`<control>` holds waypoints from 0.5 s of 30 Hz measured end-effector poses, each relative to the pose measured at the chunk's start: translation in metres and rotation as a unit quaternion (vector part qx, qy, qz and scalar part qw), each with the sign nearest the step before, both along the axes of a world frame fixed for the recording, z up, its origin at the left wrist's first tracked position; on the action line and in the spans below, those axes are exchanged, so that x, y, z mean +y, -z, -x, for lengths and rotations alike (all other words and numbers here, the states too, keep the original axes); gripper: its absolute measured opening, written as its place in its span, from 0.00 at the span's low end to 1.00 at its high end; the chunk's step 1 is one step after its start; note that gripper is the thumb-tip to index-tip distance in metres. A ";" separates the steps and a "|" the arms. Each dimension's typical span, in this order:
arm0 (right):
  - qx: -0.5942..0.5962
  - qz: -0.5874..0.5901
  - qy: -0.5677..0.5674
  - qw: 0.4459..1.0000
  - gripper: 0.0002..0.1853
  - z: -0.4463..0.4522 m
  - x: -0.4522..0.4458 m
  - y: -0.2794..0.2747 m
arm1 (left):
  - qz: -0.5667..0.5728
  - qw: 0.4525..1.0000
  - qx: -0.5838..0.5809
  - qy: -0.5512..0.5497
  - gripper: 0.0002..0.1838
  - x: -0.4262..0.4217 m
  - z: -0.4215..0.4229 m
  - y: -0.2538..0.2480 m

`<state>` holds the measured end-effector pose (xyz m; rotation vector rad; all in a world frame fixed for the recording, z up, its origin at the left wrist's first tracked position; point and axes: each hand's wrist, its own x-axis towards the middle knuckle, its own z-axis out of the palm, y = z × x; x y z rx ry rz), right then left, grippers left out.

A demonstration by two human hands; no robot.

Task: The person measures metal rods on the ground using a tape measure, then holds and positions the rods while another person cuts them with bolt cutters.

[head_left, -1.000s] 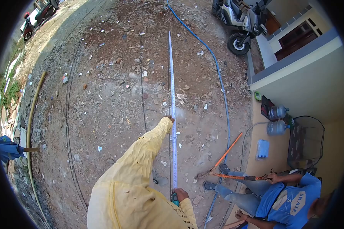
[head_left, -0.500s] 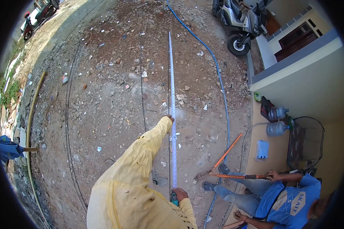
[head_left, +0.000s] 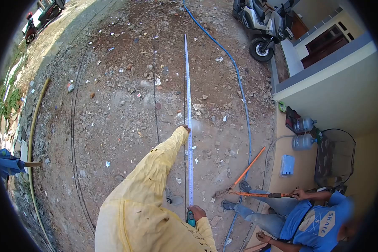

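Teal tape case held in the right hand's curled fingers; its long blade stretched forward over rubble ground; the blade met partway by the left hand, whose finger closure cannot be told.

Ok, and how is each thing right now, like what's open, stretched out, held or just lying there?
Tape: pulled out, nearly straight.
Right hand: grip shut on the tape case.
Left hand: at the tape; can't tell how firm its grip is.
Cutter: handles spread apart, one held by a person in blue.
Hose: lying on the ground, curved.
Motorbike: upright.
Jugs: side by side.
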<state>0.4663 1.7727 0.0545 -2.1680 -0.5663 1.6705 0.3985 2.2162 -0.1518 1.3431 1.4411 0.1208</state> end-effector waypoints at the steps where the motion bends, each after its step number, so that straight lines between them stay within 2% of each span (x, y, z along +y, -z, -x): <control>1: -0.001 -0.002 -0.005 1.000 0.20 0.000 0.001 -0.001 | 0.000 1.000 0.001 0.001 0.16 0.000 0.000 0.001; 4: -0.007 -0.011 -0.008 1.000 0.21 0.003 0.005 -0.009 | 0.000 1.000 0.001 0.005 0.16 0.000 0.001 0.005; 11: -0.023 -0.039 -0.049 0.998 0.20 -0.001 -0.013 0.012 | 0.006 1.000 -0.001 0.011 0.17 0.002 0.000 0.015; 15: -0.008 -0.025 -0.031 0.999 0.20 0.000 -0.010 0.003 | 0.005 1.000 0.013 0.024 0.18 -0.002 0.004 -0.009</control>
